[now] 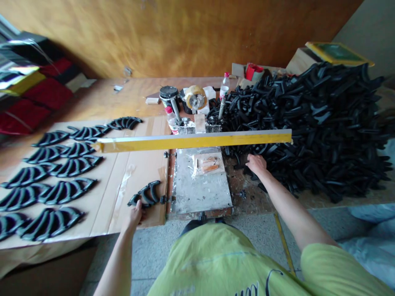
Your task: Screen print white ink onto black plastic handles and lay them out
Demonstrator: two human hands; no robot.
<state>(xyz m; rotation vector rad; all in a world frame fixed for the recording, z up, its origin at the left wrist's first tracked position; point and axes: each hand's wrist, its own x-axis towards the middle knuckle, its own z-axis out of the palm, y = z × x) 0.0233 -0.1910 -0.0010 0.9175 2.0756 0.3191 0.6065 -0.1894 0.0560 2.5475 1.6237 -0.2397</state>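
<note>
My left hand (135,211) is at the near edge of the cardboard, its fingers closed on the end of a black curved plastic piece in a small fan of such pieces (150,192). My right hand (256,163) reaches to the near left side of a big heap of black curved plastic pieces (296,111); its fingers are pinched together at a dark piece (240,165), partly hidden. Between my hands lies a grey metal plate (203,191) with a small pad (200,161) on it. Above it runs a long yellow bar (166,142).
Rows of black curved pieces (77,166) lie on the cardboard sheet (120,172) at left. Behind the fixture stand a dark tub (168,93), a tape roll (195,98) and two red-capped bottles (224,85). The yellow bar spans the workspace between cardboard and heap.
</note>
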